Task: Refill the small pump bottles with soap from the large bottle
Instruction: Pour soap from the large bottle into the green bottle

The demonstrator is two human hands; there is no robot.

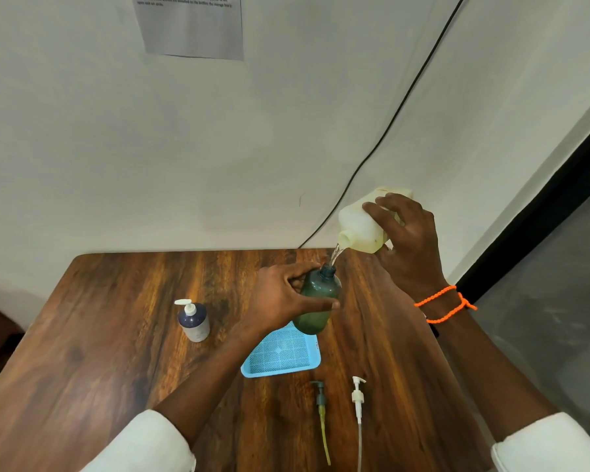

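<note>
Two hands share this pour right of centre: my right hand point(407, 240) is wrapped around the tipped large bottle point(365, 226), my left hand point(283, 298) clamped on the green bottle point(317, 301), which is tilted above the blue tray point(281, 356). I judge the thin stream point(334, 255) could miss the narrow neck if either hand wavers, wetting the table point(116, 335); overfilling is another risk.

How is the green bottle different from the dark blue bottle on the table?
The green bottle has no pump on its open neck; the dark blue bottle still wears its white pump. The left hand holds the green bottle tilted while soap pours in from the large white bottle; the dark blue bottle stands upright, untouched, on the table. Both are small, rounded soap bottles.
</note>
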